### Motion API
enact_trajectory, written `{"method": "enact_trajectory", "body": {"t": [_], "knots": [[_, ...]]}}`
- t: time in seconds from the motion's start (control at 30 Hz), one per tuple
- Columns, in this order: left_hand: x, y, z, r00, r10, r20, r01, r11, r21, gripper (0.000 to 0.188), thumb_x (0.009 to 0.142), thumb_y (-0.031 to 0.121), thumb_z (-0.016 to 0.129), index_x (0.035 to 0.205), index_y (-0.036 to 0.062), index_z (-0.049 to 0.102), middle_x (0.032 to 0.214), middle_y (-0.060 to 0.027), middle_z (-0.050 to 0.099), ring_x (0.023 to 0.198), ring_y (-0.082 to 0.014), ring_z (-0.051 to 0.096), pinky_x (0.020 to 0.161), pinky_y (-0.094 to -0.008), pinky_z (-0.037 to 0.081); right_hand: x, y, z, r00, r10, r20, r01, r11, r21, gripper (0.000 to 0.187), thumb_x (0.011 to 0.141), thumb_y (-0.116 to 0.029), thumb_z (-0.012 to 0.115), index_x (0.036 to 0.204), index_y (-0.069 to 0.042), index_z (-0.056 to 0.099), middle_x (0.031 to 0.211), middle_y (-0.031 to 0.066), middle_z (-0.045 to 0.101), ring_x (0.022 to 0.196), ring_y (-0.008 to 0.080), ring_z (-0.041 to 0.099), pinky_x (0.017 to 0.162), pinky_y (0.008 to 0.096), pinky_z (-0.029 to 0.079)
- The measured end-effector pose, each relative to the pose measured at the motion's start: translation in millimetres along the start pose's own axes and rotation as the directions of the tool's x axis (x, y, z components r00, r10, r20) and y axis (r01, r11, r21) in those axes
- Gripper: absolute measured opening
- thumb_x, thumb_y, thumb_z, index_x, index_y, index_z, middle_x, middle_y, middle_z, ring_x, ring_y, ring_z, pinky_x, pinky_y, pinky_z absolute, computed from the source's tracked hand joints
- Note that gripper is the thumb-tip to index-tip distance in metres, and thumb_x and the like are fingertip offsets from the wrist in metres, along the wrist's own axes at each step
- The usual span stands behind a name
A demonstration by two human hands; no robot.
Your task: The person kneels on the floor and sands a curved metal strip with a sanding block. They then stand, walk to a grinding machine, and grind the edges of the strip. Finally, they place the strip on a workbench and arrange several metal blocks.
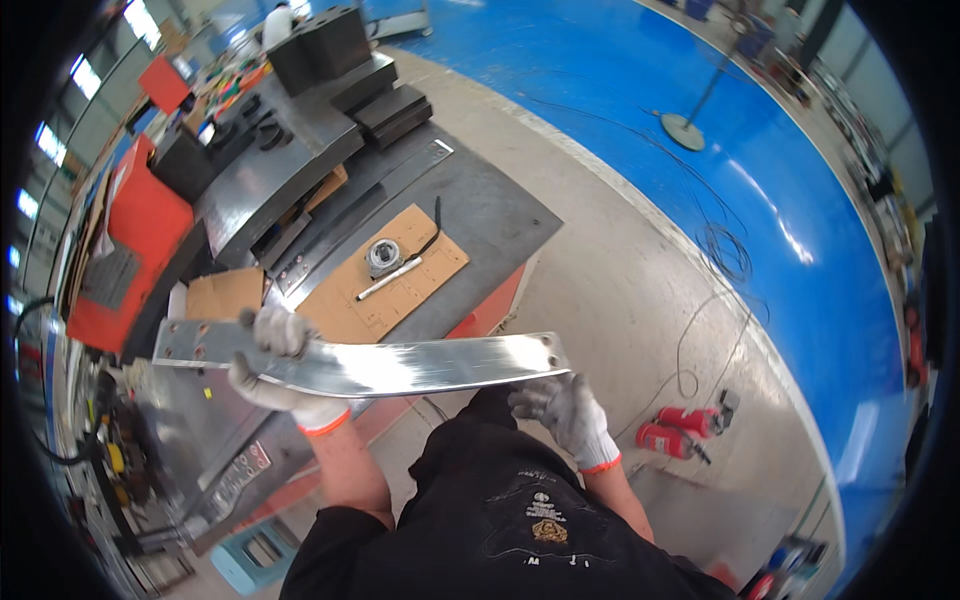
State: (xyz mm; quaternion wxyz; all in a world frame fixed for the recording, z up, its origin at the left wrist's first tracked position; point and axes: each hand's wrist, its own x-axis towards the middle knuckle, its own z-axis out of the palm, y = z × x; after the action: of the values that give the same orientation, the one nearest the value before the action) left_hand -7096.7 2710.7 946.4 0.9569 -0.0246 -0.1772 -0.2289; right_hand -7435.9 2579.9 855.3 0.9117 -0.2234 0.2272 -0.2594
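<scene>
A long, shiny flat metal bar (430,366), bent at an angle towards its left part, lies across both my hands in front of my body. Small holes show near each end. My left hand (290,398), in a white work glove with an orange cuff, is closed around the bar at the bend, fingers over the far edge. At the bar's right end my right hand (572,412), gloved alike and dirtier, grips the near edge from below; the bar partly hides its fingers. Beyond the bar, a cardboard sheet (430,245) carries a tape measure (383,257) and a white marker pen (390,279).
The dark metal bench (490,205) bears heavy black steel blocks (330,60) and a flat metal strip (400,175). A red machine part (145,220) stands at left. Two red fire extinguishers (665,441) and loose cables (722,255) lie on the floor at right. A light-blue stool (252,555) is low left.
</scene>
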Motion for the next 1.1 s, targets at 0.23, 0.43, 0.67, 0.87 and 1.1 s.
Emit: {"method": "enact_trajectory", "body": {"t": [0.23, 0.43, 0.67, 0.87, 1.1], "knots": [[6, -118, -51, 0.99, 0.112, -0.083, -0.105, 0.99, 0.091, 0.058, 0.089, 0.026, 0.076, 0.134, -0.004, 0.055, 0.089, 0.001, 0.042, 0.079, -0.0128, 0.042, 0.076, -0.0315, 0.039, 144, -123, -39, 0.969, -0.038, -0.243, -0.03, 0.961, -0.273, 0.03, 0.112, -0.03, 0.062, 0.125, -0.004, 0.065, 0.11, 0.0076, 0.075, 0.087, 0.0192, 0.075, 0.066, 0.0324, 0.063], [-9, -138, -77, 0.848, 0.38, -0.369, -0.228, 0.89, 0.394, 0.053, 0.095, 0.029, 0.069, 0.135, -0.003, 0.055, 0.104, -0.0044, 0.054, 0.098, -0.0198, 0.05, 0.094, -0.0383, 0.044, 252, -210, -53, 0.977, -0.059, -0.205, -0.05, 0.872, -0.487, 0.025, 0.104, -0.016, 0.07, 0.122, 0.001, 0.064, 0.105, 0.0108, 0.074, 0.085, 0.0205, 0.076, 0.07, 0.035, 0.065], [-96, -223, -138, 0.465, 0.622, -0.63, -0.157, 0.758, 0.633, 0.049, 0.113, 0.041, 0.05, 0.132, -0.0035, 0.06, 0.126, -0.0192, 0.069, 0.117, -0.035, 0.068, 0.107, -0.0505, 0.054, 385, -299, -103, 0.874, 0.485, -0.01, -0.284, 0.495, -0.821, 0.043, 0.099, -0.022, 0.074, 0.128, 0.01, 0.069, 0.092, 0.0138, 0.076, 0.07, 0.0197, 0.073, 0.059, 0.0296, 0.059], [-112, -275, -164, 0.034, 0.811, -0.584, 0.108, 0.578, 0.809, 0.044, 0.105, 0.043, 0.072, 0.122, 0.0034, 0.065, 0.103, -0.0097, 0.072, 0.078, -0.0213, 0.07, 0.064, -0.0386, 0.055, 468, -296, -127, 0.74, 0.673, 0.008, -0.309, 0.35, -0.884, 0.038, 0.104, -0.018, 0.071, 0.13, 0.01, 0.067, 0.093, 0.0136, 0.076, 0.071, 0.0198, 0.073, 0.061, 0.0312, 0.058], [-103, -274, -158, -0.13, 0.887, -0.443, 0.474, 0.448, 0.758, 0.048, 0.103, 0.052, 0.072, 0.086, 0.0078, 0.064, 0.059, -0.002, 0.057, 0.044, -0.0114, 0.049, 0.04, -0.0294, 0.035, 499, -275, -97, 0.697, 0.716, 0.046, -0.268, 0.319, -0.909, 0.037, 0.104, -0.017, 0.072, 0.132, 0.008, 0.065, 0.094, 0.014, 0.075, 0.073, 0.0208, 0.075, 0.064, 0.0325, 0.061]]}}
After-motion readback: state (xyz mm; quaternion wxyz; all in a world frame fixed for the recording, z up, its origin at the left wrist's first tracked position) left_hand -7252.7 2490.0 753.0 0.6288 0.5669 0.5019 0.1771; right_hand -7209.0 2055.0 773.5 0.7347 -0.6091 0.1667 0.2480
